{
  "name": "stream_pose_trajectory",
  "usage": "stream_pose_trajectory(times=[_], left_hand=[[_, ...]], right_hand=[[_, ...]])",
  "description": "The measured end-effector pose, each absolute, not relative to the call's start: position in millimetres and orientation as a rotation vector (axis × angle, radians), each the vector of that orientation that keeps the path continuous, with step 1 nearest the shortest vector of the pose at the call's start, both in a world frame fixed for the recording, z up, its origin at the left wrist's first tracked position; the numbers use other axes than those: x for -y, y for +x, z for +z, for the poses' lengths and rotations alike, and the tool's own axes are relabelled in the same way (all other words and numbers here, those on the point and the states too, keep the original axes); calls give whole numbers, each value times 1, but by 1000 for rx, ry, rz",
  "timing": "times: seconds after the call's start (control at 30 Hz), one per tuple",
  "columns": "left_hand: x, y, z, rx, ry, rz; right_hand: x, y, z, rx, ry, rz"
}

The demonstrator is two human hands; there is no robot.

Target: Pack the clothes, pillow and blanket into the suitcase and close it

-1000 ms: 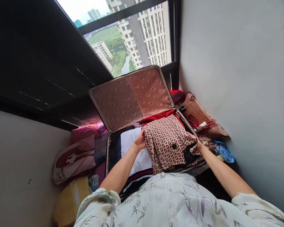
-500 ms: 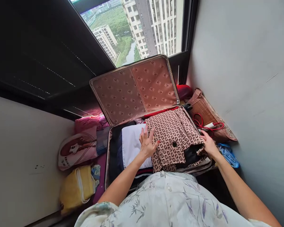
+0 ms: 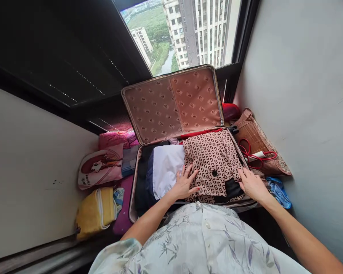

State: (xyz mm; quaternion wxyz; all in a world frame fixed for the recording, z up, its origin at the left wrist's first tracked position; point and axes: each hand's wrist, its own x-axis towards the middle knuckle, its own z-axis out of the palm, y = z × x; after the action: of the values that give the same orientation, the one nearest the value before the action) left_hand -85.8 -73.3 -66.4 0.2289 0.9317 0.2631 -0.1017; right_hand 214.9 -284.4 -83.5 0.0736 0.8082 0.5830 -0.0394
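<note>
An open suitcase [image 3: 133, 182] lies before me, its lining-covered lid [image 3: 174, 104] propped up at the back. Inside on the right is a folded beige garment [image 3: 207, 152] with a dark repeating print and a black button. My left hand [image 3: 184, 184] rests with spread fingers on the garment's left edge, beside a folded white cloth [image 3: 165, 167]. At the garment's right edge, near the suitcase rim, my right hand [image 3: 253, 184] lies with fingers stretched out on the fabric. A black patch [image 3: 233, 189] shows under the garment's lower right corner.
Left of the suitcase are a yellow folded cloth [image 3: 94, 211], a pink printed pillow-like item [image 3: 98, 167] and a purple surface [image 3: 122, 213]. To the right lie a brown package [image 3: 250, 129], a red cord [image 3: 244, 146] and a blue plastic bag [image 3: 280, 194]. A wall stands close on the right.
My left hand has moved lower along the garment's left edge. The right hand has shifted down, and the garment's right side now lies tucked in, inside the suitcase rim. The view has shifted slightly.
</note>
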Motion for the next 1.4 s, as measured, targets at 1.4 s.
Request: stream_pose_trajectory(times=[1.4], left_hand=[[-17,-363,-135,-1335,962,1070]], right_hand=[[104,-32,-133,-2247,1964,14]])
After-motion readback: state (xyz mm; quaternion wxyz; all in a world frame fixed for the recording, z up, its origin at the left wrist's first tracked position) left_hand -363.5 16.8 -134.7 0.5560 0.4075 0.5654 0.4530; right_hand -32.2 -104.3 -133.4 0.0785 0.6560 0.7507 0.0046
